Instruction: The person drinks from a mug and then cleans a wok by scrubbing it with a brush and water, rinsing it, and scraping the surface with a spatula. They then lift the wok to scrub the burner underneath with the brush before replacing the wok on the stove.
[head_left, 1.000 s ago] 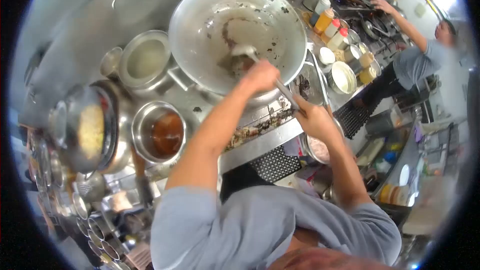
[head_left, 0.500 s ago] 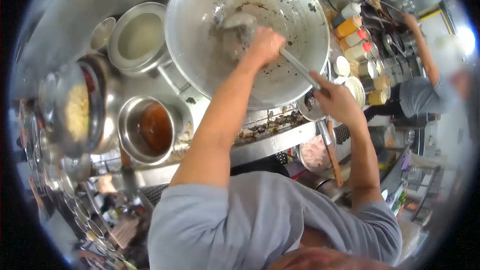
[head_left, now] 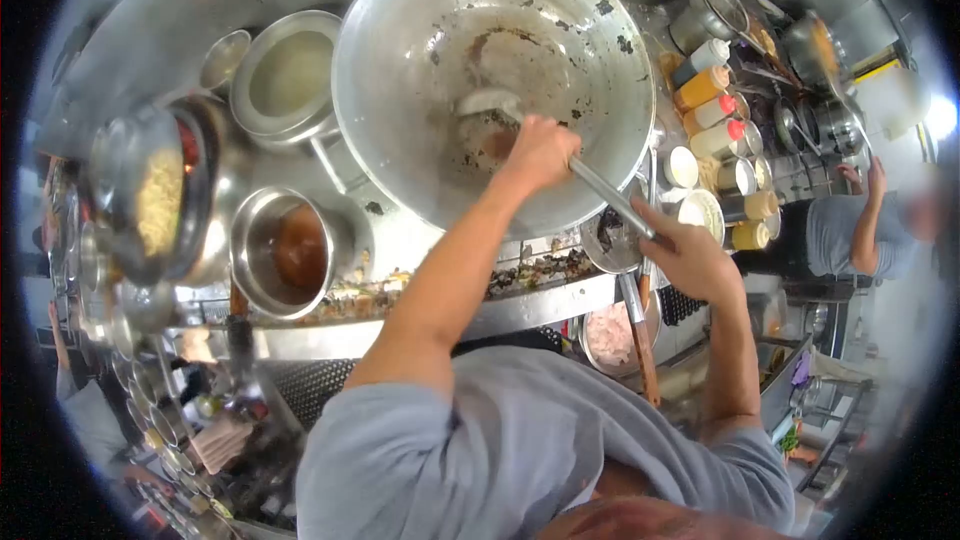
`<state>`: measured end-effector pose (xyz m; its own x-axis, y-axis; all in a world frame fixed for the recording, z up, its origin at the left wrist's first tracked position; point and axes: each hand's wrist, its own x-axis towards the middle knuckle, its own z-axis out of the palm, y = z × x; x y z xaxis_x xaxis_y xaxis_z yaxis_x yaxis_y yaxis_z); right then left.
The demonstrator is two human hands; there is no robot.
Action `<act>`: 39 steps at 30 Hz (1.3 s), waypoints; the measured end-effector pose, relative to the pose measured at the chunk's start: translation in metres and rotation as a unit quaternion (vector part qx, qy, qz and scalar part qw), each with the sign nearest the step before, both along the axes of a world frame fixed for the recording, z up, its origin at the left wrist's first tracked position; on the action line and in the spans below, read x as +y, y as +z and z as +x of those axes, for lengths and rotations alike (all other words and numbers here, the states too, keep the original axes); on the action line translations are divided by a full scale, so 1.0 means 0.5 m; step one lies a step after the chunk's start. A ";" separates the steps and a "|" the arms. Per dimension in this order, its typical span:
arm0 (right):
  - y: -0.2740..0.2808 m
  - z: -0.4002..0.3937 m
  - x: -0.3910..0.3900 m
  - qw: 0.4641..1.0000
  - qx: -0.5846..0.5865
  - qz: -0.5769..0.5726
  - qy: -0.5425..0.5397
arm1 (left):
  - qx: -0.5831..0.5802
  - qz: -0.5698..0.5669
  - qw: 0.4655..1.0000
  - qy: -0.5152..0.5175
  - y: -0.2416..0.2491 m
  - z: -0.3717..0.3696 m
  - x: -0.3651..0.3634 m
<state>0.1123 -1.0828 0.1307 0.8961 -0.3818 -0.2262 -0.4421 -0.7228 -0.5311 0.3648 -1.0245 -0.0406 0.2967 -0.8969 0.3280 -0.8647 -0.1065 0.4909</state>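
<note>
A large metal wok (head_left: 400,50) with dark burnt flecks on its inner wall fills the upper middle of the view. Inside it, near the bottom, is the rounded head of a long-handled ladle (head_left: 488,100). My left hand (head_left: 540,152) is wrapped around the handle close to the head, over the wok. Farther down the same handle, beyond the near rim, my right hand (head_left: 690,258) grips its end. Both hands are closed. Some brownish liquid or residue shows under the ladle head, partly hidden by my left hand.
Left stand a pot of brown sauce (head_left: 300,248), a pot of pale liquid (head_left: 290,80) and a bowl of pale yellow food (head_left: 160,202). Sauce bottles (head_left: 703,88) line the right. A pan of pale pink food (head_left: 609,334) sits near me. A co-worker (head_left: 845,230) stands right.
Both hands and the ladle have shifted toward me and slightly right, with the ladle head still inside the wok. The co-worker's raised arm has come down.
</note>
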 end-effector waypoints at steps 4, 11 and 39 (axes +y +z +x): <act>-0.013 0.132 -0.005 0.996 0.031 -0.023 -0.079 | -0.105 0.105 0.989 0.011 0.054 0.137 -0.060; 0.023 0.088 -0.009 0.993 0.089 -0.012 -0.074 | -0.071 0.021 0.997 -0.003 0.019 0.081 -0.046; -0.026 0.173 -0.045 0.992 -0.069 0.001 -0.105 | -0.117 0.080 0.989 -0.040 0.080 0.204 -0.141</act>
